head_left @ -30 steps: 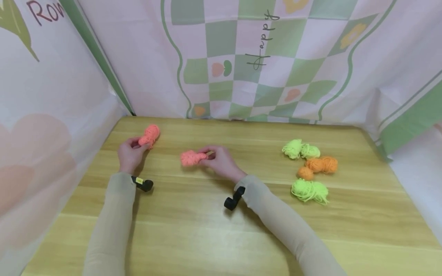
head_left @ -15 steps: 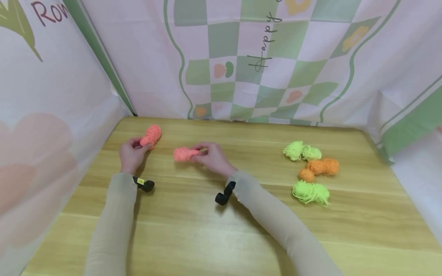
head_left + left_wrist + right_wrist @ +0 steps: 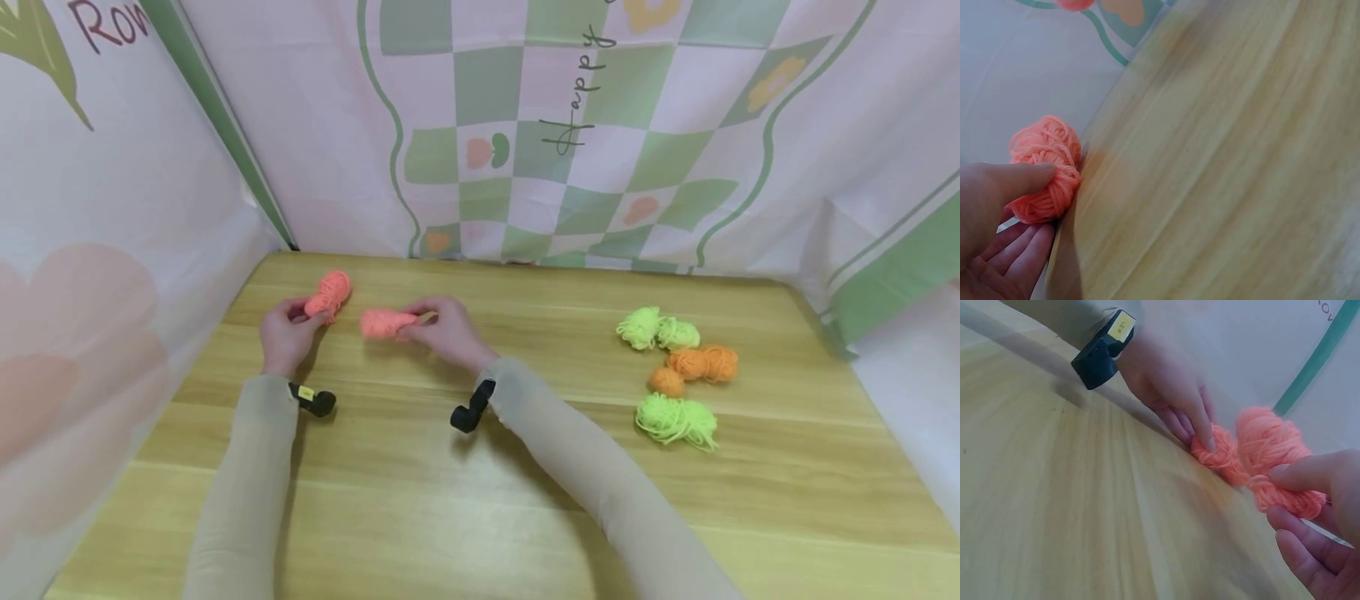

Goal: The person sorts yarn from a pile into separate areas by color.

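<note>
At the far left of the table, my left hand (image 3: 288, 340) holds a coral-pink yarn skein (image 3: 331, 293), thumb on one side and fingers on the other. In the left wrist view the same skein (image 3: 1047, 147) looks pinched in at its middle, with the thumb across it. My right hand (image 3: 450, 335) pinches the right end of a second coral-pink yarn skein (image 3: 384, 323), just to the right of the first. The right wrist view has this second skein (image 3: 1272, 444) raised off the table, overlapping the first one behind it.
On the right of the wooden table (image 3: 480, 500) lie a yellow-green yarn skein (image 3: 640, 327), an orange yarn skein (image 3: 701, 364) with a small orange ball (image 3: 667, 382), and another yellow-green skein (image 3: 677, 421). A printed curtain (image 3: 300, 125) hangs along the back and sides.
My right hand has carried its pink skein to the left and slightly toward the back, closer to the other one. The left hand stays in place with its skein.
</note>
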Demonstrator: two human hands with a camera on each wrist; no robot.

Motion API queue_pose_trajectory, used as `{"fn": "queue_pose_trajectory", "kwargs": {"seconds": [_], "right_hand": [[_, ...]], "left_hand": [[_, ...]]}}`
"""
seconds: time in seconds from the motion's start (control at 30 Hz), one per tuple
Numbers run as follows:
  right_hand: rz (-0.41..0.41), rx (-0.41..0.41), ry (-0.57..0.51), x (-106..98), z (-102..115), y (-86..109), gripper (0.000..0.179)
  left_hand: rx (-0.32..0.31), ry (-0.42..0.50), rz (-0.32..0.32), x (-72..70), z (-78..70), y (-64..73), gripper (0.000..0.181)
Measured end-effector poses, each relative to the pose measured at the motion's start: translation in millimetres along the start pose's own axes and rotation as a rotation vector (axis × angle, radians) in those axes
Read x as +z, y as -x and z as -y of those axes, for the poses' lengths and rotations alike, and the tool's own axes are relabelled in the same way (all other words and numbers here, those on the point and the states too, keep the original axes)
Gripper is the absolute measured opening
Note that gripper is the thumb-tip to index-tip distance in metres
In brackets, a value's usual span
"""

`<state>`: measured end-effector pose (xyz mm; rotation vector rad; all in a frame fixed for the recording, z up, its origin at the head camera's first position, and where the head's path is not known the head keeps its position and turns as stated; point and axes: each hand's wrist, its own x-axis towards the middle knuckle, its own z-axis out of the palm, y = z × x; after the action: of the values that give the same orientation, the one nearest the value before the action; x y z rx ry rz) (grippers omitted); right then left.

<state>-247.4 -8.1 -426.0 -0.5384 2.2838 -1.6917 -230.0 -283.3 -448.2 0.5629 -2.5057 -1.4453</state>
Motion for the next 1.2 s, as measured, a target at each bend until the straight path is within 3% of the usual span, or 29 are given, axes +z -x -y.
{"fn": "queue_pose_trajectory", "kwargs": {"seconds": [0.43,1.2], "right_hand": [[-0.013,0.037,-0.020,7,18,-14.9,0.028],[-0.069,-0.070,0.087,0,42,-51.5,0.024]], "left_hand": [[0.010,0.007,0.013,-2.0,-2.0,2.5,0.050],[0.034,0.003,0.004,-2.4,-3.1,4.2,0.048]]}}
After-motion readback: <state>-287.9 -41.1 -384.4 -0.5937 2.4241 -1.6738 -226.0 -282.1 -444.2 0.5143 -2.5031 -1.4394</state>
